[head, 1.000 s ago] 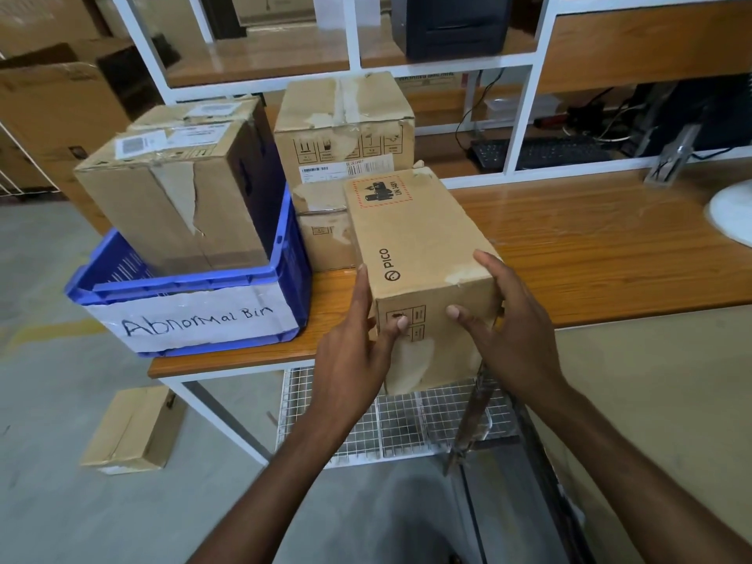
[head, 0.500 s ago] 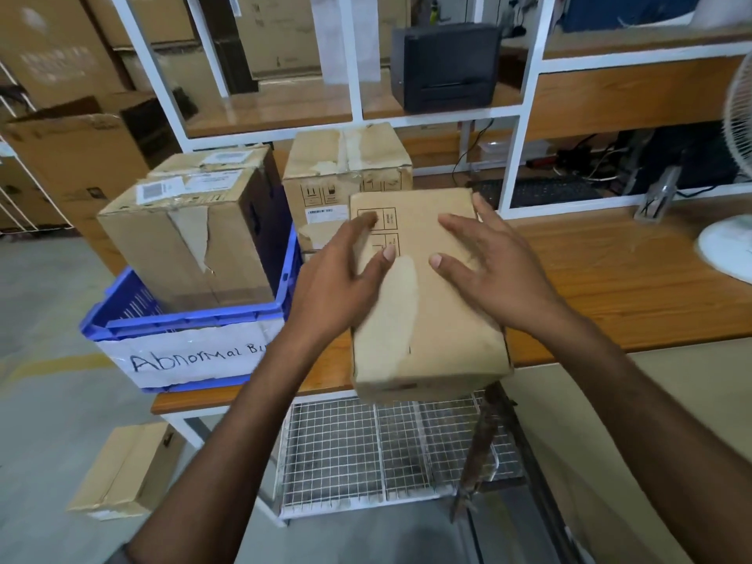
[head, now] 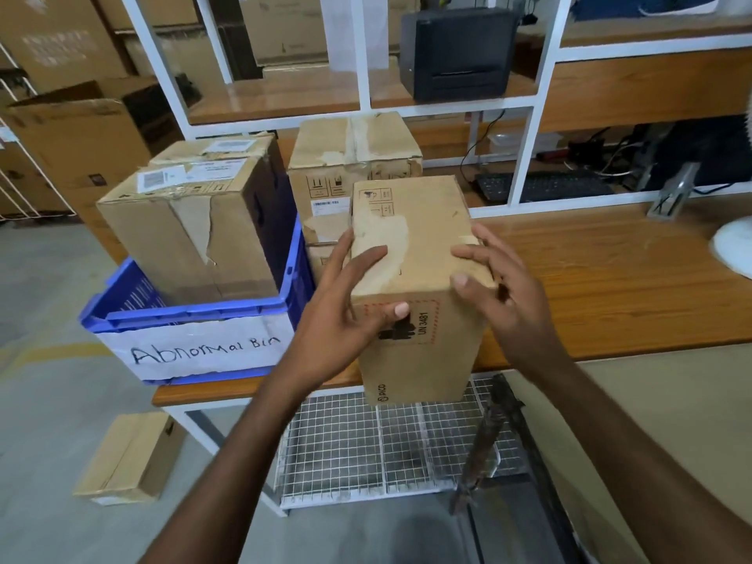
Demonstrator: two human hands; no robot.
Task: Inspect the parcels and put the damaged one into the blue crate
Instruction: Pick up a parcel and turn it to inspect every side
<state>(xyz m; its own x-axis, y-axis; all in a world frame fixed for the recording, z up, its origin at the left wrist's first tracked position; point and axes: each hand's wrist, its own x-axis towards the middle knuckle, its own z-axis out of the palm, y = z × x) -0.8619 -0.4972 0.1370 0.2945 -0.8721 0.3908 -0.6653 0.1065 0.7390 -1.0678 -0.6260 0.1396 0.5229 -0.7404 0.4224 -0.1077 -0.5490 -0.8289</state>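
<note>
From the head camera, an oblong brown cardboard parcel [head: 411, 352] with a red-hatched "UN 3481" label on its near face is held up between both hands at the front edge of the wooden table [head: 610, 287]. Its lower end hangs past that edge. The left hand [head: 337, 319] clasps the parcel's upper left corner, thumb pressed on the labelled face and fingers spread over the top and left side. The right hand [head: 504, 303] has its fingers curled over the upper right edge, so the parcel is gripped from both flanks. A pale scuffed patch shows on the upper face (surface wear rather than a tear, as far as can be judged). The blue plastic crate [head: 195, 313], marked "Abnormal Bin", sits on the table just left of the parcel, on the left hand's side. If this parcel is to go in, it must travel leftward and over the rim. A torn brown cardboard box [head: 191, 238] already fills most of the crate, leaving little room. The parcel's long axis seems to run up and down, tilted toward the camera, though the wide lens leaves that uncertain.
</note>
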